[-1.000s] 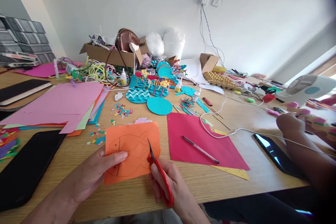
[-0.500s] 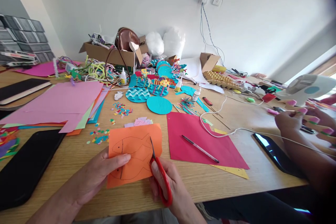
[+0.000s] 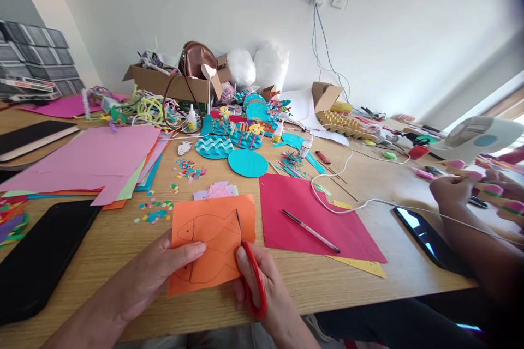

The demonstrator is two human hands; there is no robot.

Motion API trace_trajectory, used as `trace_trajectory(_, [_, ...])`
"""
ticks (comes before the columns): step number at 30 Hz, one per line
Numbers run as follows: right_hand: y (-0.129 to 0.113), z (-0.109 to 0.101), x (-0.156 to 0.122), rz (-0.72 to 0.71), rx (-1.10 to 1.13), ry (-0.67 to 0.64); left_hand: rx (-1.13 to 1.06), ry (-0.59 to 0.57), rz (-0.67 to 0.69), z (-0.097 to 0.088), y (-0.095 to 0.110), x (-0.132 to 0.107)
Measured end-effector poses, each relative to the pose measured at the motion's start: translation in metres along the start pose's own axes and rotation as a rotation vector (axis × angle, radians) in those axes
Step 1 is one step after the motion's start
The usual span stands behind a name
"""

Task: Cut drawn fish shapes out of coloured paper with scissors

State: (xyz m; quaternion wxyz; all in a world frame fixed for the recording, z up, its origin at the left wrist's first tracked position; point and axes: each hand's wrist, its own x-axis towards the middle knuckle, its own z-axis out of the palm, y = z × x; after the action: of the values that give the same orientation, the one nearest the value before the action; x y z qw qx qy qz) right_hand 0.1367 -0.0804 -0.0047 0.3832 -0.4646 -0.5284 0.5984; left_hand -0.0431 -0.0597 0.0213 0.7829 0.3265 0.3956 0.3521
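An orange sheet of paper [image 3: 213, 237] with two fish outlines drawn on it is held above the table's front edge. My left hand [image 3: 164, 262] grips its left side, thumb on top and fingers hidden beneath. My right hand [image 3: 264, 278] is closed round the red-handled scissors [image 3: 257, 289], whose dark blades lie along the fish tails at the paper's right part. Just behind the paper rests a small pile of lilac paper pieces [image 3: 221, 190]. To the right lies a dark pink sheet [image 3: 303, 212] with a pen [image 3: 311, 230] on it.
Stacked coloured sheets [image 3: 94, 158] and a black phone [image 3: 45, 256] lie at left. Teal cardboard ovals [image 3: 248, 163], glue bottles [image 3: 305, 147] and confetti [image 3: 155, 211] sit beyond the paper. A white cable [image 3: 368, 203] crosses the right side, near another person's hands [image 3: 454, 191].
The orange paper has shifted slightly right with both hands. The scissors' handles look closer together, and the blades stand a little more upright. At right, the other person's hands have moved slightly.
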Motion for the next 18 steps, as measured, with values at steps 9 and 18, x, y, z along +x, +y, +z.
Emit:
trace_trajectory(9, [-0.0013,-0.0015,0.0005,0.028,0.034,0.013,0.008,-0.038,-0.016,-0.0005,-0.0011,0.0008])
trace_trajectory(18, [-0.0008,-0.0002,-0.0005,0.038,0.066,0.037,0.028,-0.057,-0.008,-0.0001,-0.0035,-0.0005])
